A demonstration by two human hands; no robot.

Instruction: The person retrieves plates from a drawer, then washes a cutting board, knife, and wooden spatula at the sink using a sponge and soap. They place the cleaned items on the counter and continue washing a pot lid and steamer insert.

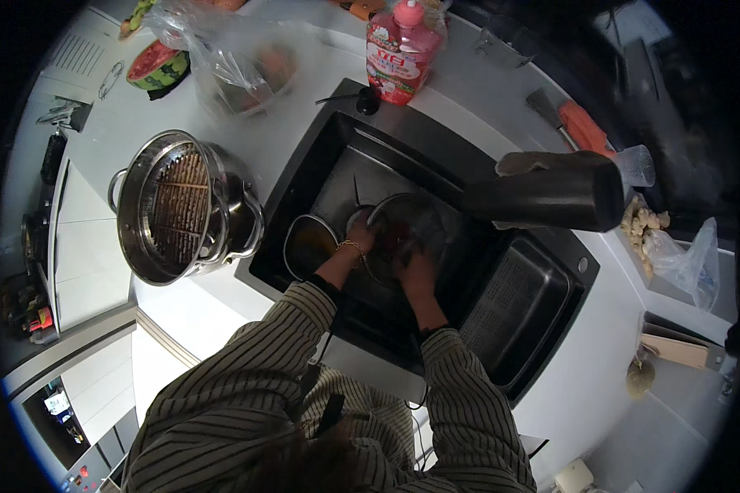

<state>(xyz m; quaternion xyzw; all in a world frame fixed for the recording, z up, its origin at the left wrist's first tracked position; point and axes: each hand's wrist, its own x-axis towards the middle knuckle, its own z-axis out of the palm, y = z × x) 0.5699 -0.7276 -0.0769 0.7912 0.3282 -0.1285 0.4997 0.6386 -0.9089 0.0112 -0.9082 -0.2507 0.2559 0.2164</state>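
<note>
A round metal bowl (442, 229) sits in the dark sink basin (336, 166), with dim reddish contents inside. My left hand (361, 235), with a gold bracelet at the wrist, grips the bowl's left rim. Over the bowl's near right side, my right hand (418, 270) reaches down into it; shadow hides its fingertips and whatever they touch. Left of the bowl stands a metal pot (293, 251) holding something yellowish brown. A thin dark pointed thing (356, 190) sticks up just behind my left hand.
A steel steamer pot (234, 166) with a slatted rack stands left of the sink. A dark faucet (542, 191) juts over the basin from the right. A perforated drain tray (512, 308) fills the right side. Behind stand a detergent bottle (401, 58), a plastic bag (240, 74) and cut watermelon (160, 69).
</note>
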